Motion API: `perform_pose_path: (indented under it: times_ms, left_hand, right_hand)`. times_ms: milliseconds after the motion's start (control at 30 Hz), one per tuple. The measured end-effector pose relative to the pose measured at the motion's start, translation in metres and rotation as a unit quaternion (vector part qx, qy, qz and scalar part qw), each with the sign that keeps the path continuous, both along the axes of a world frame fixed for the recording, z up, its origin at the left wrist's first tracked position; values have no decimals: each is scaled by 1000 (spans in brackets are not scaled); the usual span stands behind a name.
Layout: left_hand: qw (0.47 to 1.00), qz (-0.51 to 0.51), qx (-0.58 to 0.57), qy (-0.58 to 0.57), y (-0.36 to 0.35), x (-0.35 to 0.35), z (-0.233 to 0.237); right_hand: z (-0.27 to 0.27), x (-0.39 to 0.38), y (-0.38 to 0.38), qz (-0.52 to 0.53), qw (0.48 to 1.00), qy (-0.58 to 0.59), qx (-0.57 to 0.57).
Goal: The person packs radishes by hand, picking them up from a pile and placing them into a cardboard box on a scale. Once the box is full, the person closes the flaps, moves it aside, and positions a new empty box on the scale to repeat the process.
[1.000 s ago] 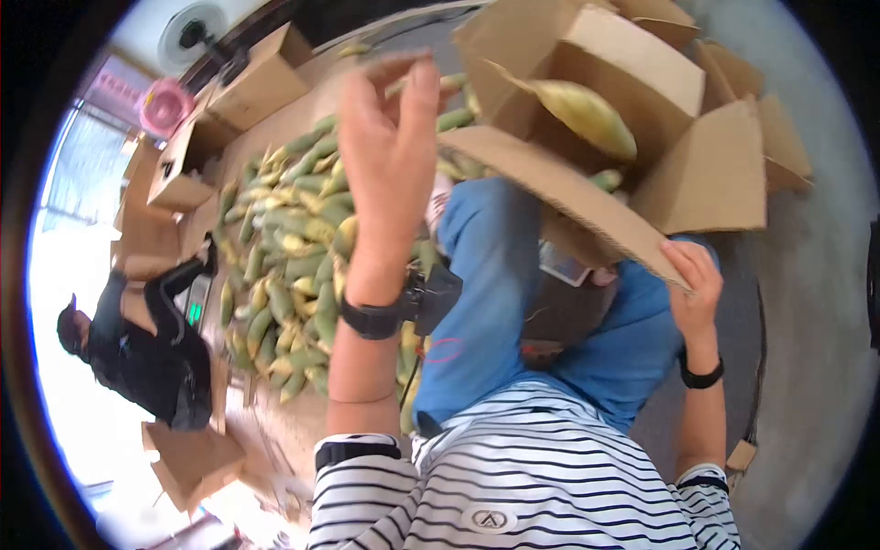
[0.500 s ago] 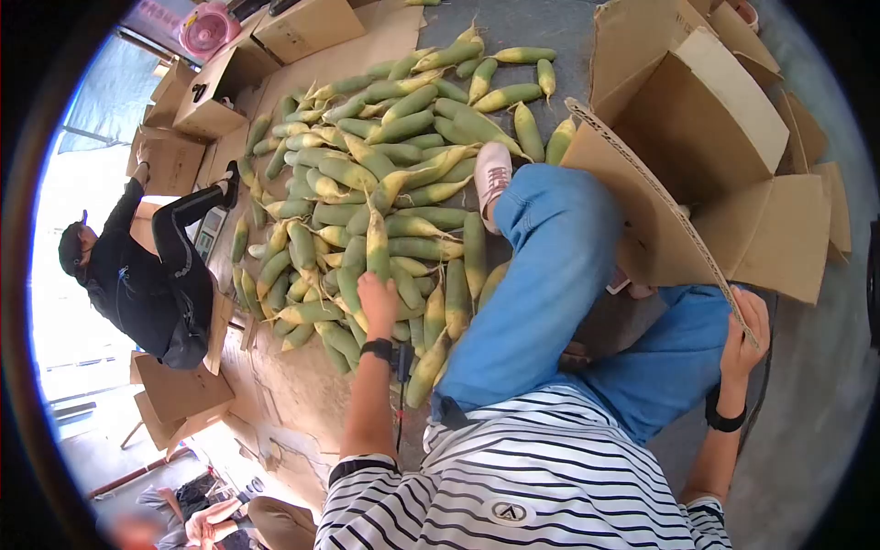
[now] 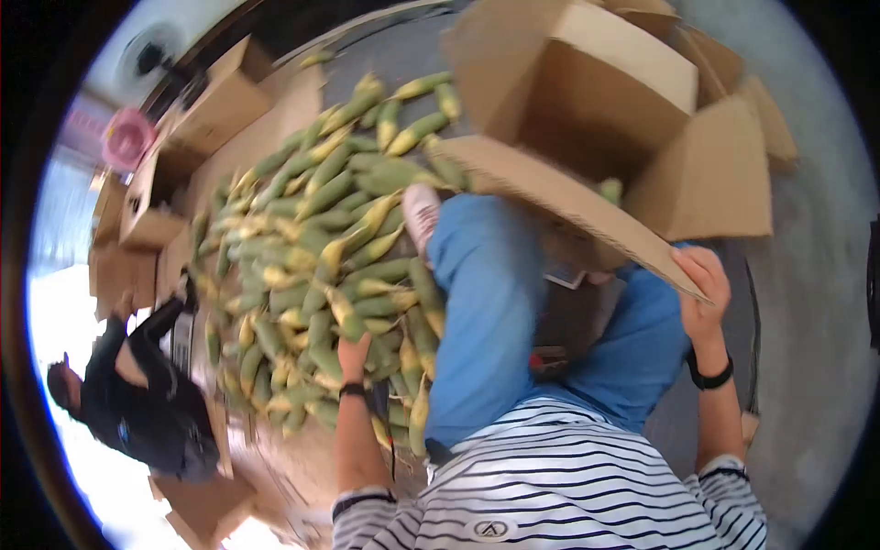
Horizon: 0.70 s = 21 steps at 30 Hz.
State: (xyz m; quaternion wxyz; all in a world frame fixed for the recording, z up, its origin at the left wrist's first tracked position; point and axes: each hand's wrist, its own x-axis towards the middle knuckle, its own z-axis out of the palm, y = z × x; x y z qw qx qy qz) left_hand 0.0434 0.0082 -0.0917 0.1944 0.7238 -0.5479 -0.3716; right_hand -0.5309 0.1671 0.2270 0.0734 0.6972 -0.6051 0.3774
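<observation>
My left hand (image 3: 355, 356) is closed round the end of a green radish (image 3: 346, 314) at the near side of a large heap of green radishes (image 3: 293, 266). The held radish is thick and green, with a yellowish tapering end pointing up and to the left. My right hand (image 3: 704, 286) grips the corner of a flap of an open cardboard box (image 3: 715, 188), thumb and fingers on either side of the board. Inside the box, near its lower wall, a pale green end (image 3: 610, 190) shows; the rest of it is hidden.
My bent legs in blue jeans (image 3: 486, 312) lie between the heap and the box. At left another person in black (image 3: 151, 412) sits by the heap. More cardboard boxes (image 3: 225, 101) and a pink fan (image 3: 128, 137) stand beyond. Grey floor (image 3: 807, 302) runs along the right.
The whole view has turned and shifted, with some blur. My left hand still holds a radish, now tilted to the left. The box flap in my right hand leans lower, and a green end shows inside.
</observation>
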Motion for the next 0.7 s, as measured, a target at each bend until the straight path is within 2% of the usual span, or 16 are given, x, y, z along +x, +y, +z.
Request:
perform_pose_path:
  times_ms: [33, 100, 133, 200, 300, 333, 400, 433, 467, 500, 533, 567, 600, 633, 667, 700]
  left_hand:
    - [986, 50, 66, 145, 9, -14, 16]
    - [934, 160, 172, 270, 28, -55, 66]
    - [930, 154, 182, 279, 32, -62, 70]
    - [907, 122, 93, 392, 38, -87, 95]
    - [925, 75, -70, 366, 14, -132, 181]
    - [907, 86, -116, 396, 6, -155, 227]
    - [851, 1, -270, 450, -25, -173, 271]
    - [820, -23, -338, 461, -36, -197, 309]
    - [821, -36, -372, 432, -41, -222, 350]
    - [800, -91, -413, 426, -47, -248, 379]
    - [805, -131, -443, 372, -51, -272, 407]
    - [797, -227, -442, 343, -59, -292, 428]
    - [748, -286, -454, 391, -67, -318, 436]
    - [726, -341, -466, 375, -81, -337, 436]
    - [735, -364, -494, 288, -88, -354, 435]
    - [772, -393, -442, 233, -82, -364, 437]
  right_hand:
    - [1, -2, 1, 0, 1000, 3, 0]
    - [5, 0, 0, 4, 1000, 17, -10]
    - [6, 0, 1, -16, 1000, 21, -11]
    - [7, 0, 0, 4, 1000, 19, -16]
    - [6, 0, 0, 2, 999, 19, -31]
    - [4, -1, 1, 0, 999, 21, -32]
    - [0, -3, 0, 3, 999, 33, -40]
    - [-1, -3, -1, 5, 998, 34, -46]
    - [-1, -2, 0, 1, 999, 35, -40]
    - [0, -1, 0, -1, 999, 37, -34]
    - [0, 0, 1, 3, 999, 39, -36]
    - [0, 0, 2, -2, 999, 36, -34]
    - [2, 0, 2, -6, 999, 33, -30]
    - [3, 0, 2, 4, 999, 35, -28]
    - [5, 0, 2, -4, 999, 33, -28]
    - [5, 1, 4, -9, 999, 28, -23]
